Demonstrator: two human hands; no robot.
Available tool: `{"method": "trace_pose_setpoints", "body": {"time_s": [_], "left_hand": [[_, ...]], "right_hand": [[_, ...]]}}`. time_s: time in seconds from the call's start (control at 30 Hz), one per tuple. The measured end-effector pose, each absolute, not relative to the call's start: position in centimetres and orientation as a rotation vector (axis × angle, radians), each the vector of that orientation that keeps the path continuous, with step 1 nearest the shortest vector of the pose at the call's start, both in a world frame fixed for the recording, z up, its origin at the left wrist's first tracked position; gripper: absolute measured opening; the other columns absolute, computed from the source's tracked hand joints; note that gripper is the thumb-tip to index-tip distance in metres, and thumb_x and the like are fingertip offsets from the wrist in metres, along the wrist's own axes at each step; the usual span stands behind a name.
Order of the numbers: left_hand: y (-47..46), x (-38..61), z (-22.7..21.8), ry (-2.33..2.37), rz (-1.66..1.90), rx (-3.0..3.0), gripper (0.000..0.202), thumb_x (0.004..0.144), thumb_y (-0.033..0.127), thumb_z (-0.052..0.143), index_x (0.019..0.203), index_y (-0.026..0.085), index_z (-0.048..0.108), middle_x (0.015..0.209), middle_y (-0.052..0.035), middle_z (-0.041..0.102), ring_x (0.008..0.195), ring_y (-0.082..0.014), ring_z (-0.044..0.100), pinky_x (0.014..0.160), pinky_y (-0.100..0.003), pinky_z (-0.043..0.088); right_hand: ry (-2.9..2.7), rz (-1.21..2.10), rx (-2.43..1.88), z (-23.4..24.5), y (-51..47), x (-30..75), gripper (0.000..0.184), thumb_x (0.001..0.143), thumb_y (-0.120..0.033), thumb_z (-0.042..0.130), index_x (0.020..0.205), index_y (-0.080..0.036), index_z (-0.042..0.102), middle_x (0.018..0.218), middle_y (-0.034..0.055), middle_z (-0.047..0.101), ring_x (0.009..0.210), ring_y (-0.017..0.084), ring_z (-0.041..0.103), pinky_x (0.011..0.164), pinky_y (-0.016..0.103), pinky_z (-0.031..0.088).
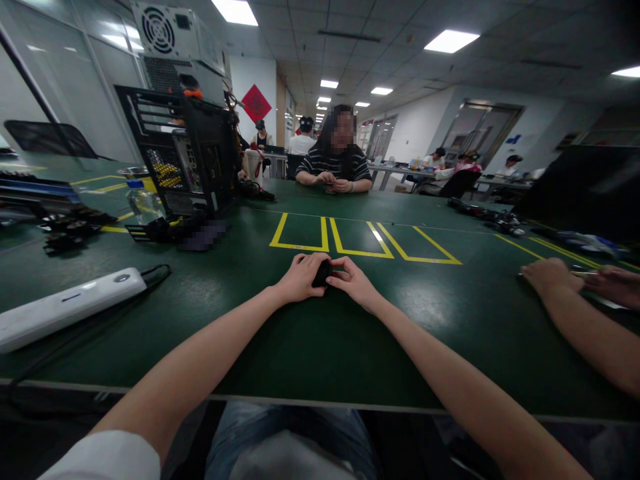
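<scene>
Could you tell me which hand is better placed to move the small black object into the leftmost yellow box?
Left, probably. Both hands grip the small black object, but the left hand wraps over it and sits directly below the leftmost yellow box; the right hand lies further right.

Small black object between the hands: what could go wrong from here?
1. The small black object is mostly hidden between the left hand and right hand, apparently held at the fingertips; it might slip onto the green table.
2. A co-worker's hand rests on the table to the right; a wide arm move could bump it.
3. The white power strip lies by the left forearm; its cable could snag.
</scene>
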State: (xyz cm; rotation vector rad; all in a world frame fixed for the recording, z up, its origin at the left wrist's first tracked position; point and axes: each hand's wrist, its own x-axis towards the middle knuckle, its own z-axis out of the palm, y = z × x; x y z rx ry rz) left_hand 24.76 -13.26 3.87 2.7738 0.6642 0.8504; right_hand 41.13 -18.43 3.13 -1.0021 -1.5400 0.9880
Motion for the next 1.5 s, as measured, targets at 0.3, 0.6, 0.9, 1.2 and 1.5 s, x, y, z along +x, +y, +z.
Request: {"method": "trace_pose_setpoints", "body": {"time_s": [0.3,0.6,0.9,1.2,1.5], "left_hand": [[-13.47,24.82,3.95,0.673,0.850,2.794,0.059,0.063,0.028,0.057,0.114,0.023,0.028,0.112,-0.0057,0.044,0.103,-0.0226,0.042,0.090,-0.040,0.023],[-13.46,24.77,3.89,0.691,0.826,2.784,0.058,0.063,0.027,0.057,0.113,0.024,0.028,0.111,-0.0049,0.044,0.104,-0.0228,0.041,0.091,-0.040,0.021],[-13.30,24.89,3.79,0.675,0.846,2.784,0.058,0.063,0.027,0.056,0.113,0.022,0.028,0.110,-0.0060,0.045,0.102,-0.0229,0.043,0.090,-0.040,0.022],[-13.27,24.89,3.72,0.689,0.836,2.776,0.058,0.063,0.027,0.057,0.113,0.024,0.028,0.110,-0.0049,0.045,0.103,-0.0227,0.042,0.090,-0.040,0.022],[-13.25,24.73,3.75,0.645,0.858,2.787,0.057,0.064,0.028,0.056,0.113,0.023,0.028,0.109,-0.0051,0.046,0.101,-0.0222,0.043,0.091,-0.040,0.022]], "right_hand": [[-1.494,0.933,-1.047,2.95,-18.09,40.86,0.020,0.067,-0.030,0.057,0.082,-0.022,0.048,0.087,-0.0012,0.052,0.075,0.012,0.055,0.072,0.029,0.045],[-1.524,0.973,-1.098,3.37,-18.44,41.08,0.030,0.068,-0.027,0.057,0.095,-0.020,0.048,0.100,0.0029,0.052,0.096,0.017,0.051,0.087,0.036,0.039],[-1.524,1.022,-0.954,2.95,-18.59,41.10,0.031,0.063,-0.021,0.063,0.088,-0.022,0.044,0.097,-0.0001,0.049,0.091,0.013,0.053,0.085,0.033,0.041],[-1.480,0.940,-1.060,2.94,-18.26,40.83,0.026,0.066,-0.029,0.058,0.088,-0.022,0.046,0.092,0.0000,0.051,0.080,0.013,0.054,0.076,0.033,0.046],[-1.542,0.993,-1.012,3.19,-18.45,41.09,0.032,0.065,-0.023,0.060,0.094,-0.022,0.046,0.100,0.0014,0.050,0.095,0.016,0.051,0.086,0.035,0.041]]}}
